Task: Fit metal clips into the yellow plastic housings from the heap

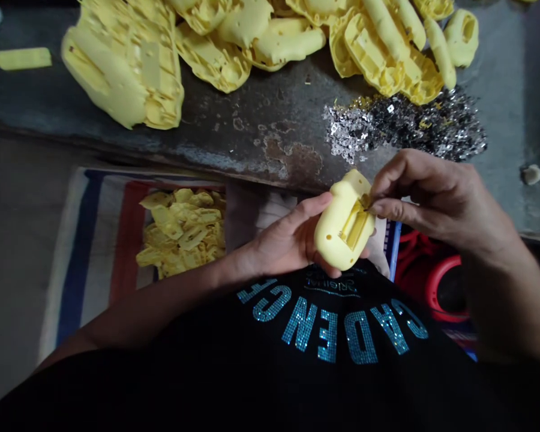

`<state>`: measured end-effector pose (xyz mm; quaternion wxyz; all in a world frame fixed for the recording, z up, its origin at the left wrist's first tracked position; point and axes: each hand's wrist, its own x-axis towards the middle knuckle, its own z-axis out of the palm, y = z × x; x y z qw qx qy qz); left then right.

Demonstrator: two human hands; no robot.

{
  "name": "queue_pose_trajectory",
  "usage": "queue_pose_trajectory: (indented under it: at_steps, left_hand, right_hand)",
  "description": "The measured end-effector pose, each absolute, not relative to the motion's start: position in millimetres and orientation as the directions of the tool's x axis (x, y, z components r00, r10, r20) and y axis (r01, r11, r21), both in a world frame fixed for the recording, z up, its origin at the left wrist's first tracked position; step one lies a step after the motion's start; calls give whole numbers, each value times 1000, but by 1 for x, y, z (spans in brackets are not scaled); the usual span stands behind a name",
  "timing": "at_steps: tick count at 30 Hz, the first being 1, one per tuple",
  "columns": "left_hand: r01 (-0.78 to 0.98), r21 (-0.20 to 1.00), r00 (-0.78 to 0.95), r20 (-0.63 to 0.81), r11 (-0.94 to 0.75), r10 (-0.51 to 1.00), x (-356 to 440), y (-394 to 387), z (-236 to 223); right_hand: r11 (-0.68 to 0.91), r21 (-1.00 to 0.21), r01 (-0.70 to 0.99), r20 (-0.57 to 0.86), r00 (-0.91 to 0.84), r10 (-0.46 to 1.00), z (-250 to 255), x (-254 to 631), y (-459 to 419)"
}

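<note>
My left hand (297, 237) is wrapped round a yellow plastic shell (335, 237), a rounded casing with a rectangular recess and small holes facing up. At the upper right end of that recess, the thumb and forefinger of my right hand (425, 201) are pinched together. A tiny dark piece shows at their tips, probably one of the small metal clips, though it is mostly hidden. Just beyond my right hand, a pile of small shiny metal clips (405, 129) lies on the dark worktable (270, 114).
Several yellow plastic shells (126, 66) are heaped along the far side of the table. Below its edge, a striped sack (130, 234) holds more yellow pieces (186, 225). Red round items (445, 288) sit low on the right. A yellow strip (20, 58) lies at the far left.
</note>
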<state>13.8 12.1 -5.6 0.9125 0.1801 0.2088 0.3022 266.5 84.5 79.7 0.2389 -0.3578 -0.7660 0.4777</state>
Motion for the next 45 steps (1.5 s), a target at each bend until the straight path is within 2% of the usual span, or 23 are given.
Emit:
queue_pose_trajectory:
  at_steps: [7,13,17,21,26,28,32,34,41,45]
  left_hand:
    - [-467,511,698,-289,722,655,20,6,1]
    - [-478,516,679,-296,711,672,23,4,3]
    - [-480,514,692,-278,712,667,21,5,1]
    - [-478,511,684,-294,714,668,19,8,-1]
    - [-503,493,690,-265,710,673,19,9,-1]
    - [-520,521,659,-259,677,706,21,6,-1]
    - [-535,650,496,-275,539,824,25,-2,0]
    - [-500,714,464,-256,489,848,25,-5,1]
    - [-454,754,492,-232,474,839,21,-7,9]
    - [-447,738,524,-243,506,816,21,-1,7]
  right_hand:
    - [488,-788,376,57,-744,666,92,269,99]
    - [543,-752,375,69,-774,630,90,266,107]
    - [463,-794,394,41,-725,688,88,265,101]
    - [337,-865,370,65,-585,809,85,268,82]
    - [364,-852,376,163,-470,868,65,278,58]
    - [337,-864,374,153,-442,884,55,279,55]
    - [149,-945,292,7,-439,899,42,276,59]
    - [108,-956,274,-31,-459,888,41,272,60]
    - [189,-958,214,103,-359,928,31,266,50]
    - [167,-970,178,105,-314,943,24,271,47]
